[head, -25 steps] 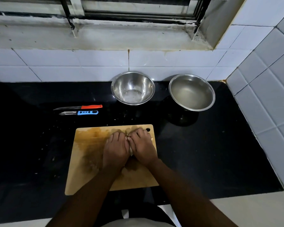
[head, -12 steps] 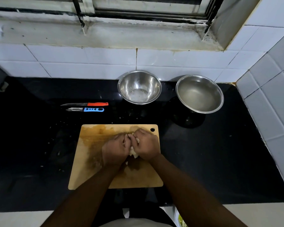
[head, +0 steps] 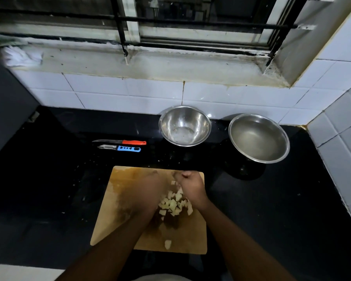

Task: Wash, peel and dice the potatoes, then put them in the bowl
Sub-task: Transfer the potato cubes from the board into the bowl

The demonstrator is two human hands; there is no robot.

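Note:
A pile of pale diced potato (head: 174, 203) lies on the wooden cutting board (head: 114, 220), between my two hands. My left hand (head: 148, 191), blurred by motion, cups the pile from the left. My right hand (head: 193, 187) curls round it from the right, its fingers bent at the far end of the pile. One stray potato piece (head: 167, 243) lies near the board's front edge. Behind the board stand two steel bowls: a smaller bowl (head: 184, 126) and a wider bowl with water (head: 258, 138).
A knife with an orange handle (head: 120, 141) and a blue-handled peeler (head: 120, 148) lie side by side on the black counter (head: 49, 189), left of the bowls. White tiled walls close the back and the right side. A barred window is above.
My hands were pressed together over the dice; now they have parted slightly and the pile shows between them. The camera has tilted up towards the window.

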